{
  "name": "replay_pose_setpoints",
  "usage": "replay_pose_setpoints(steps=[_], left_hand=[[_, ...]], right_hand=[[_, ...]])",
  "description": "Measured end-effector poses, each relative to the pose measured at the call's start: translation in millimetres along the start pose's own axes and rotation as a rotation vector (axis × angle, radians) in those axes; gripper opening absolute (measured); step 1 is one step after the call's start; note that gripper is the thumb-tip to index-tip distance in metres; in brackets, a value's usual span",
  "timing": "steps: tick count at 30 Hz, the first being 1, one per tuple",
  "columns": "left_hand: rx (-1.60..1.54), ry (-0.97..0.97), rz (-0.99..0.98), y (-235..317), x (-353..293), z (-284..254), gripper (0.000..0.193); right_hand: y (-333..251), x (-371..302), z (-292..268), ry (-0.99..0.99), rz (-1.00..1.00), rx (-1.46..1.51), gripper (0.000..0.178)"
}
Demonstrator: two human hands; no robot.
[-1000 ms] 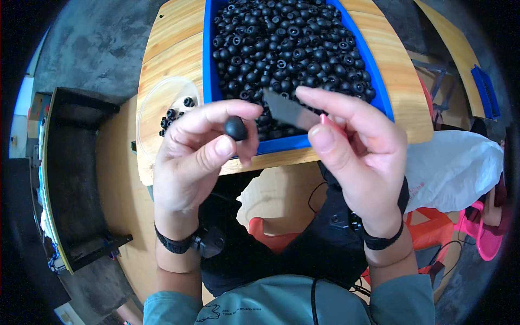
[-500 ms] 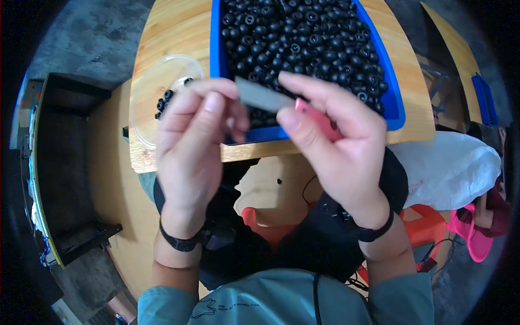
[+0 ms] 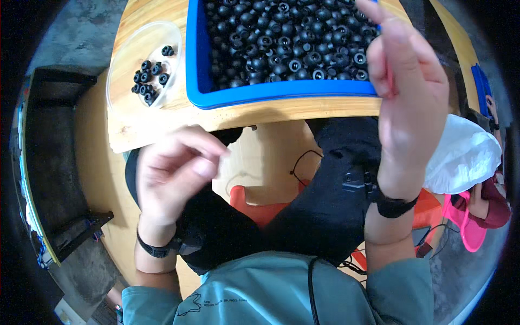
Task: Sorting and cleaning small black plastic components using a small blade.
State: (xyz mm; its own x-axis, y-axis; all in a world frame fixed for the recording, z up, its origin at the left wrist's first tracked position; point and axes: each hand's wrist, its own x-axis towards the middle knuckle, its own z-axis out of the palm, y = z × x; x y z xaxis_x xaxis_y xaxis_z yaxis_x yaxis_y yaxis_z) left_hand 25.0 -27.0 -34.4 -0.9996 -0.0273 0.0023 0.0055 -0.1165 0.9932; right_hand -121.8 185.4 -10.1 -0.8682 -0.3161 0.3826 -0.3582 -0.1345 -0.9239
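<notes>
My right hand [image 3: 409,81] is raised over the right front corner of a blue tray [image 3: 281,90]. Its index finger points up while the other fingers curl round a knife, of which just a sliver of the pink handle [image 3: 390,78] shows; the blade is hidden. Below the table's front edge, my left hand [image 3: 176,173] is blurred, thumb and forefinger brought together. Whether anything sits between them I cannot make out. Many small round black pieces [image 3: 303,46] with ringed ends fill the tray. Several similar black pieces [image 3: 145,77] lie in a clear round dish [image 3: 116,59] left of it.
The tray and dish stand on a wooden table [image 3: 325,106]. A white plastic bag [image 3: 460,157] and a pink chair [image 3: 466,230] are at the right, near another person's arm [image 3: 479,203]. A dark shelf frame [image 3: 59,162] stands at the left.
My hands have moved apart: the left down towards my lap, the right up and to the right. The knife's blade, seen between them before, is out of sight.
</notes>
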Motion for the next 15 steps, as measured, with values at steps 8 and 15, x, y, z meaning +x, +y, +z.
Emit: replay_pose_setpoints(steps=[8, 15], left_hand=[[0.881, -0.976, -0.285, -184.4, -7.2, 35.0, 0.018], [0.623, -0.541, -0.252, -405.0, -69.1, 49.3, 0.017]], right_hand=[[-10.1, 7.8, -51.6, 0.061, 0.120, 0.077, 0.047], [-18.0, -20.5, -93.6, 0.195, 0.218, 0.254, 0.053]])
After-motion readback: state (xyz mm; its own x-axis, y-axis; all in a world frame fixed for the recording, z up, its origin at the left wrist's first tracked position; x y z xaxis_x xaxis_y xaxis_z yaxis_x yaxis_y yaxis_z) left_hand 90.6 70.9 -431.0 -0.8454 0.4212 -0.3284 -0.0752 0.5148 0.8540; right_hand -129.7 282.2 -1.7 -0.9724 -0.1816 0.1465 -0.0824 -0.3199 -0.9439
